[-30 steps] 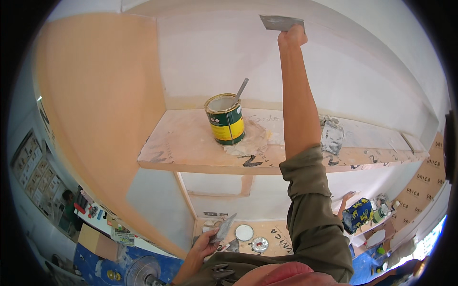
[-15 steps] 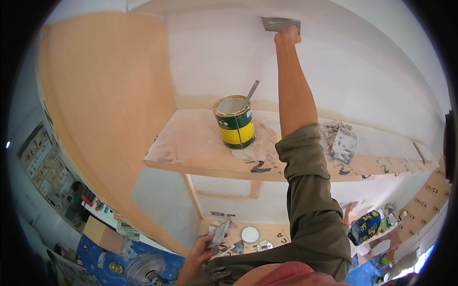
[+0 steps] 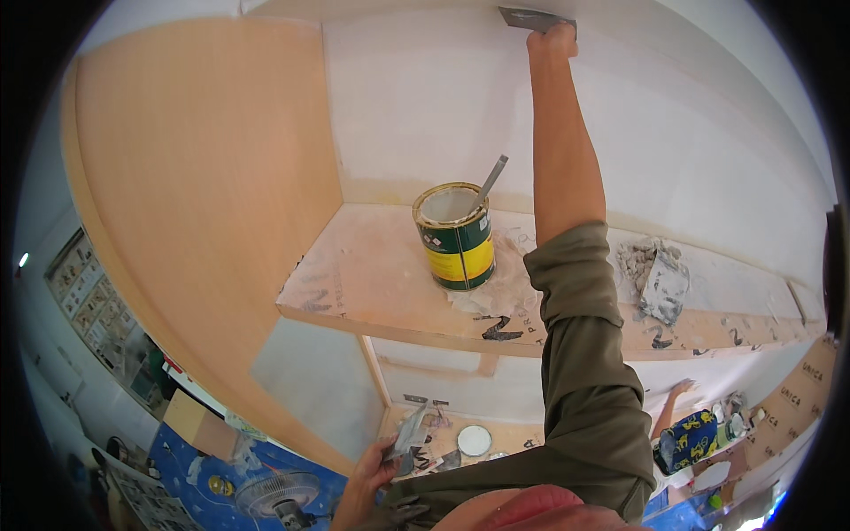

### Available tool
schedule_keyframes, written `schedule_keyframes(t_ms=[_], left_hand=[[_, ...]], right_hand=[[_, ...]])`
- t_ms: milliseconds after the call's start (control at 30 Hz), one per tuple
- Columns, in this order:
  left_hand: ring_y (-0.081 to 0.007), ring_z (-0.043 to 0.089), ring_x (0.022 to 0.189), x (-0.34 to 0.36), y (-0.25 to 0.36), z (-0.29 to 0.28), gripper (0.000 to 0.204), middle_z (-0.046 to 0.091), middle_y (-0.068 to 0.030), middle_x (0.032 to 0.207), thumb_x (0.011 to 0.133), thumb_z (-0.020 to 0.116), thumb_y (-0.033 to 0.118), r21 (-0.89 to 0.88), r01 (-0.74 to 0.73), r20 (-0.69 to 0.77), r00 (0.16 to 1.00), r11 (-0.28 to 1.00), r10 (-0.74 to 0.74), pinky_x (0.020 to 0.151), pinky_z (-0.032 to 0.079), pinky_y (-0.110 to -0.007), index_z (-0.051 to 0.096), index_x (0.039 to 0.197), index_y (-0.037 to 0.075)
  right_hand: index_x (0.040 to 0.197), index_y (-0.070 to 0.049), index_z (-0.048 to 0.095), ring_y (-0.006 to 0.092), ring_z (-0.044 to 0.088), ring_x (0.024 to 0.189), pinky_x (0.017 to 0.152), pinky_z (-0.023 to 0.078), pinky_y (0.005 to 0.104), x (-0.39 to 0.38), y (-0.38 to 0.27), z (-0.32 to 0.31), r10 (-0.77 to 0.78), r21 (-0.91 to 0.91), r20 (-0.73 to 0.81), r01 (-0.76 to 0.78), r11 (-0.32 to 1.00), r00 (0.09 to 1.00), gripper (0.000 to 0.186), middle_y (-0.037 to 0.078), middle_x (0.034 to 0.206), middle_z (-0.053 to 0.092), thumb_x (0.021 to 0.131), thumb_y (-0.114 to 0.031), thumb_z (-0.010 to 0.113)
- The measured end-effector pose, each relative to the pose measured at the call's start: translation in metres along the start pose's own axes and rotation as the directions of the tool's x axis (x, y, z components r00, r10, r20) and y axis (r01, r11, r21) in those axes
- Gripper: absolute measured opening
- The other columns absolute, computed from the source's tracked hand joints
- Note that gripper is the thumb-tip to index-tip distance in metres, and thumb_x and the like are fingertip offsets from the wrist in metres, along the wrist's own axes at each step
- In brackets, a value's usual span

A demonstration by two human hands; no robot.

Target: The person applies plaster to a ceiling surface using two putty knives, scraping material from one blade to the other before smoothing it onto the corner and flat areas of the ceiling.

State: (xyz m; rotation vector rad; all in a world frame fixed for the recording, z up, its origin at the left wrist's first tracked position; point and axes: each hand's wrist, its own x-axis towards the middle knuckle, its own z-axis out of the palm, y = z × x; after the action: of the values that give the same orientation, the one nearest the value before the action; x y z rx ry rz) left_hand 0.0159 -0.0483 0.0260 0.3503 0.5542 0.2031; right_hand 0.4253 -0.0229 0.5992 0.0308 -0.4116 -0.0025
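My right arm reaches up to the white wall [image 3: 443,106]. My right hand [image 3: 555,42] is closed round a wide putty knife [image 3: 529,19], whose grey blade lies close against the wall near its top. Low in the view, my left hand [image 3: 372,469] grips another putty knife [image 3: 409,434], its blade pointing up. Between the hands, an open green and yellow can [image 3: 456,252] stands on the covered shelf [image 3: 354,292]. A grey handle [image 3: 492,179] leans out of the can's mouth, and pale residue coats the rim.
Grey crumbs and a crumpled smeared packet [image 3: 664,283] lie right of my arm on the shelf. A wood panel [image 3: 204,177] bounds the left. Below are a round white lid [image 3: 475,440] and a fan [image 3: 276,496]. Another person's arm [image 3: 668,409] touches the lower wall.
My right hand and its putty knife have risen along the wall. The view has shifted slightly, so the can and shelf appear lower and further right. My left hand keeps its hold.
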Motion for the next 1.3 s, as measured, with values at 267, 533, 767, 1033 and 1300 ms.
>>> schedule_keyframes(t_ms=[267, 533, 767, 1033, 1300], left_hand=[[-0.0131, 0.061, 0.066, -0.003, -0.001, -0.004, 0.023, 0.062, -0.0088, 0.088, 0.088, 0.048, 0.016, 0.047, 0.030, 0.029, 0.999, 0.998, -0.031, 0.051, 0.051, -0.020, 0.053, 0.104, 0.000], [-0.0157, 0.061, 0.056, -0.009, -0.004, -0.011, 0.022, 0.061, -0.0118, 0.080, 0.089, 0.045, 0.012, -0.007, 0.077, 0.056, 0.995, 0.997, -0.077, 0.048, 0.053, -0.021, 0.049, 0.105, -0.002], [-0.0178, 0.063, 0.077, -0.025, -0.004, -0.008, 0.026, 0.060, -0.0126, 0.096, 0.088, 0.047, 0.012, 0.052, 0.143, 0.235, 0.960, 0.988, -0.151, 0.059, 0.055, -0.021, 0.049, 0.107, -0.005], [-0.0211, 0.062, 0.083, -0.022, -0.014, -0.011, 0.028, 0.059, -0.0142, 0.099, 0.089, 0.046, 0.014, 0.072, 0.173, 0.236, 0.954, 0.982, -0.185, 0.072, 0.055, -0.029, 0.047, 0.109, -0.005], [-0.0199, 0.062, 0.083, -0.004, -0.026, -0.011, 0.027, 0.059, -0.0129, 0.099, 0.088, 0.047, 0.016, 0.140, 0.181, 0.261, 0.942, 0.973, -0.213, 0.072, 0.055, -0.033, 0.048, 0.109, -0.002]], right_hand=[[0.103, 0.005, 0.046, 0.0255, 0.053, 0.091, 0.079, 0.048, 0.0399, 0.016, 0.003, 0.001, -0.080, 0.092, 0.110, 0.070, 0.993, 0.991, 0.026, 0.013, 0.102, 0.051, 0.079, -0.006, 0.049], [0.100, 0.007, 0.051, 0.0236, 0.058, 0.081, 0.071, 0.053, 0.0386, 0.002, -0.021, 0.010, -0.161, 0.005, 0.094, 0.161, 0.987, 0.983, 0.027, 0.013, 0.093, 0.056, 0.077, -0.006, 0.053], [0.103, 0.009, 0.050, 0.0260, 0.054, 0.094, 0.084, 0.047, 0.0401, -0.092, -0.084, 0.032, -0.259, 0.218, 0.522, 0.166, 0.962, 0.813, 0.023, 0.016, 0.100, 0.054, 0.082, 0.001, 0.045], [0.117, 0.011, 0.037, 0.0298, 0.043, 0.111, 0.101, 0.035, 0.0444, -0.114, -0.150, -0.028, -0.203, 0.031, 0.430, 0.211, 0.977, 0.880, 0.032, 0.018, 0.119, 0.042, 0.088, 0.001, 0.028], [0.108, 0.012, 0.038, 0.0253, 0.049, 0.097, 0.092, 0.044, 0.0393, -0.066, -0.120, -0.010, -0.142, -0.043, 0.238, 0.156, 0.987, 0.961, 0.025, 0.014, 0.110, 0.045, 0.085, 0.001, 0.036]])
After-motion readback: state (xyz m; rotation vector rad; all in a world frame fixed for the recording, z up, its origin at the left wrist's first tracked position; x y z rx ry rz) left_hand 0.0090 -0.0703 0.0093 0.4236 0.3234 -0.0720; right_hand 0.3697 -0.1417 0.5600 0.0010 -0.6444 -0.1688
